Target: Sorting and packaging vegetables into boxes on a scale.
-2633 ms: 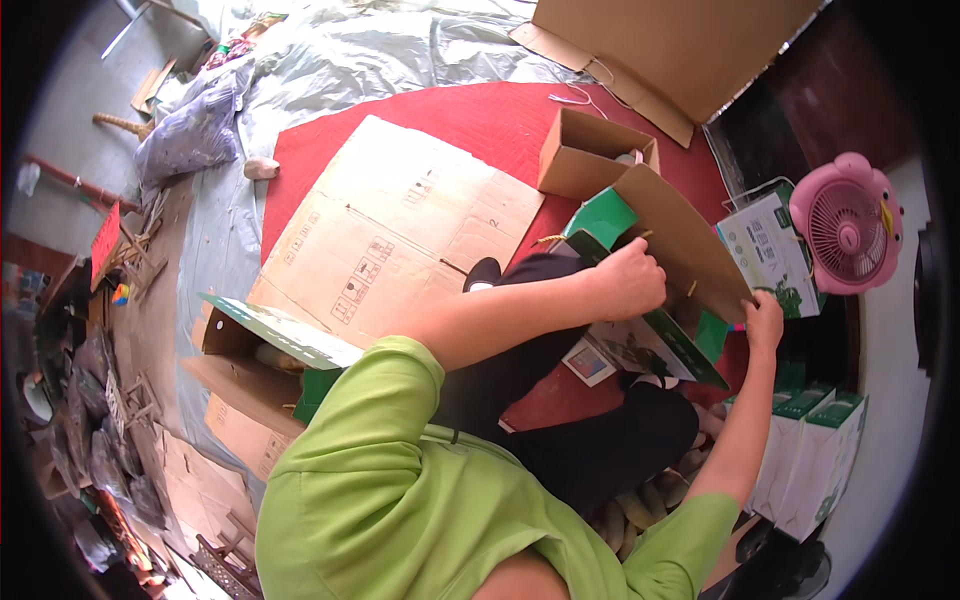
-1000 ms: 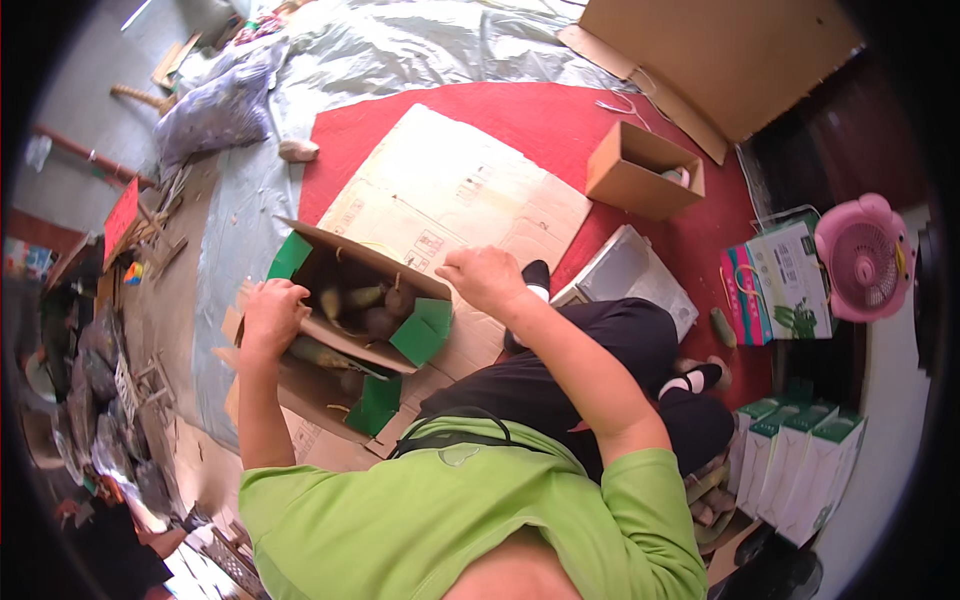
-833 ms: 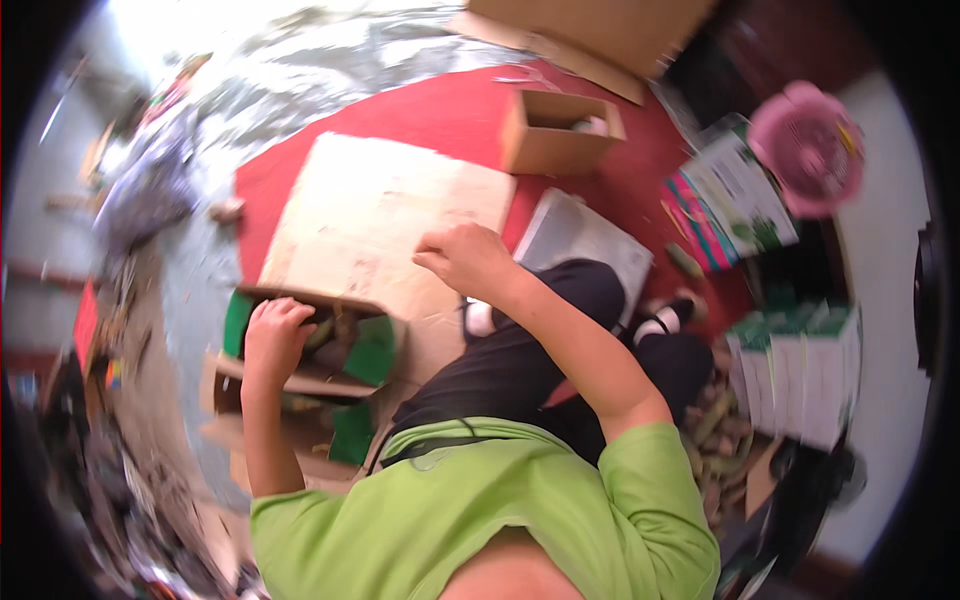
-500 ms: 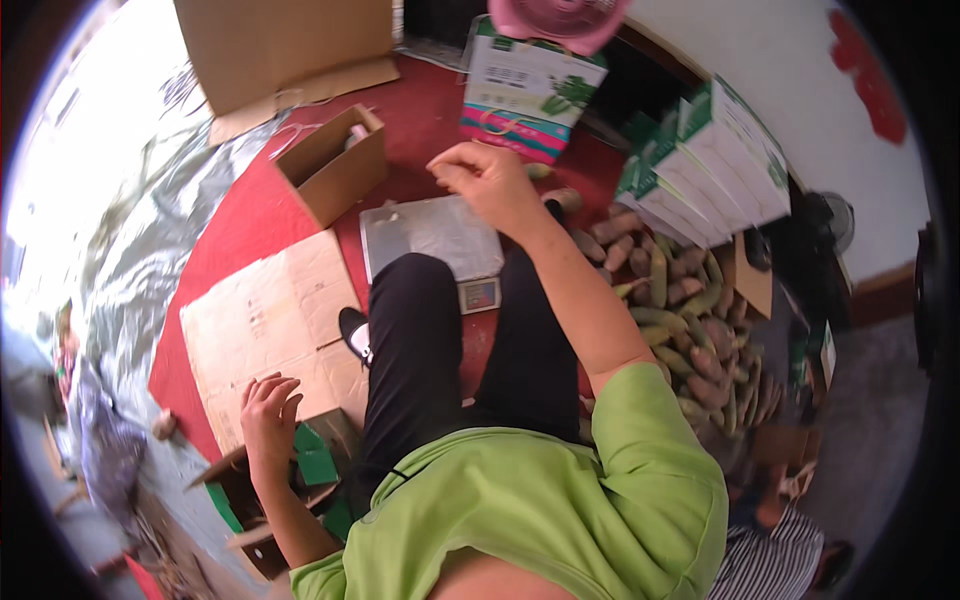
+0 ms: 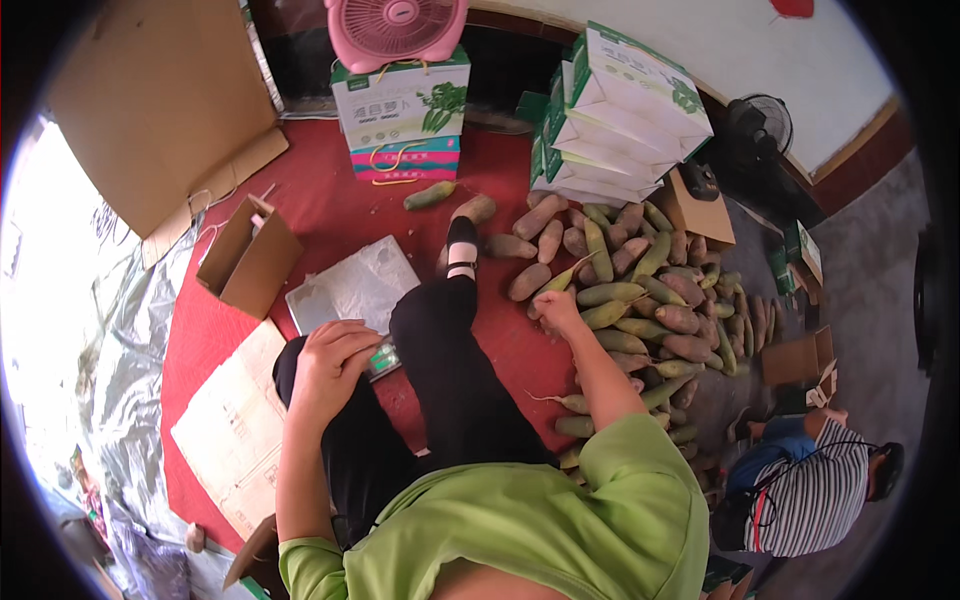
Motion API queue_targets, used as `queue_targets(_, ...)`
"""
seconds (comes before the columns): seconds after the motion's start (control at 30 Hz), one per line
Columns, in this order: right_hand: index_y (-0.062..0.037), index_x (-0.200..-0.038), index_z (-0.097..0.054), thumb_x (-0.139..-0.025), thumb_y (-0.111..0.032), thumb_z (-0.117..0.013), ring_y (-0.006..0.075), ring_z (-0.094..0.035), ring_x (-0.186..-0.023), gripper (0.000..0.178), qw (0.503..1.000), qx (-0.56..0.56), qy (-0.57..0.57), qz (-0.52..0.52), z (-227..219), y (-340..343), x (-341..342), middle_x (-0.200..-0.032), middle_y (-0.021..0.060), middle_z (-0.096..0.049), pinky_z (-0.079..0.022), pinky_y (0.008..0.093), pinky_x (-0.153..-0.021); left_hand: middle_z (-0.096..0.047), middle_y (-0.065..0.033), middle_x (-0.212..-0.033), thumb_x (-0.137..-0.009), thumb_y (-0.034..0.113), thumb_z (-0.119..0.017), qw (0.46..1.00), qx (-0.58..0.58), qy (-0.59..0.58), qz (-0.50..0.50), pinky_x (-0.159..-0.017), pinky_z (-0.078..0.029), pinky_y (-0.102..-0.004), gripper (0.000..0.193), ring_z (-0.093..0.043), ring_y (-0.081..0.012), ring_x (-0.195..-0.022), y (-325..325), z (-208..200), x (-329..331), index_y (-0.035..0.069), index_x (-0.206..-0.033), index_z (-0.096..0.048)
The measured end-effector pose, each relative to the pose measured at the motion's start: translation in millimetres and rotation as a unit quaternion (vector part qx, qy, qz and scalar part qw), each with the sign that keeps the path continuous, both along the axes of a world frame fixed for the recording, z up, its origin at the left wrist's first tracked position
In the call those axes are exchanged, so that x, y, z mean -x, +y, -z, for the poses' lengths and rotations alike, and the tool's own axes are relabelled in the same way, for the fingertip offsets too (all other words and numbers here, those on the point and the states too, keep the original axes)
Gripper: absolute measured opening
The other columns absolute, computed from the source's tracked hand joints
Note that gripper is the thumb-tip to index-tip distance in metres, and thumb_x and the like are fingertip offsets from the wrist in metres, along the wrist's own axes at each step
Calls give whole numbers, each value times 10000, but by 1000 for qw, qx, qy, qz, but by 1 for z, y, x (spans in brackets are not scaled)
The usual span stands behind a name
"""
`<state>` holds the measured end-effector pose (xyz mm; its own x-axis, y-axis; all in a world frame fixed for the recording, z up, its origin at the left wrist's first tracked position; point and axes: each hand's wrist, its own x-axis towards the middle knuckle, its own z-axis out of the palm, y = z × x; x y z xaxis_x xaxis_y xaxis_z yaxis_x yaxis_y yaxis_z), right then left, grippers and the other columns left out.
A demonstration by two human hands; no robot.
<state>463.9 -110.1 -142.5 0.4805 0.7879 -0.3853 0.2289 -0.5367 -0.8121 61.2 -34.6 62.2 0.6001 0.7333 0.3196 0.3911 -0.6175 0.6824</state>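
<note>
A pile of long radishes (image 5: 670, 320), some green and others reddish brown, spreads over the floor at my right. At its near-left edge is my right hand (image 5: 555, 310), fingers curled closed beside a slender green radish (image 5: 563, 281). Whatever is inside those fingers is hidden. My left hand (image 5: 338, 362) hovers over my left thigh, fingers stretched and slightly bent, with nothing visible in it. Just beyond it lies a flat scale with a pale platform (image 5: 355, 283) and a green-lit display (image 5: 382, 358). One green radish (image 5: 430, 195) and a brown one (image 5: 474, 209) lie apart from the pile.
White gift boxes (image 5: 620, 120) lean behind the pile. A pink fan (image 5: 400, 30) sits on another carton (image 5: 405, 105). An open cardboard box (image 5: 250, 258) and flattened cardboard (image 5: 235, 425) lie left. At lower right is another person in a striped shirt (image 5: 815, 490).
My right hand has moved from above the scale down to the pile's edge. My left hand has come up and right toward the scale. The view has turned rightward, and the display is now lit green.
</note>
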Motion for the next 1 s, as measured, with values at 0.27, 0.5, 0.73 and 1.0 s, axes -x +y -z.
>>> queue_targets(0.27,-19,-1000,-651,-797,-151,-666,260,-658,-828,243,959,-102,-264,-19,-25,72,-118,-895,134,-683,-506,358,-750,-669,-140,-945,-764,72,-654,992,112,40,-28,-842,-482,-379,163,-620,-323,-925,50,76,-29,26,-915,-697)
queue_targets(0.5,-113,-1136,-586,-770,-194,-702,382,-523,-1071,393,826,-144,-544,26,-161,198,-172,-1150,149,-554,-478,465,-856,-663,-123,-908,-747,86,-656,982,70,165,-64,-810,-486,-399,155,-613,-327,-896,61,84,-24,49,-891,-700)
queue_targets(0.73,-223,-1315,-478,-779,-266,-719,325,-465,-1196,589,773,-93,-625,56,-231,285,-203,-1343,87,-454,-474,486,-887,-663,-113,-910,-767,99,-640,963,89,241,-76,-817,-485,-405,168,-613,-319,-903,71,87,-22,61,-919,-700)
queue_targets(1.0,-282,-1341,-454,-809,-288,-702,295,-456,-1201,587,746,44,-663,35,-228,295,-212,-1319,35,-461,-461,512,-884,-652,-99,-871,-788,132,-623,958,99,259,-72,-770,-499,-412,122,-614,-310,-876,75,89,-26,99,-885,-690)
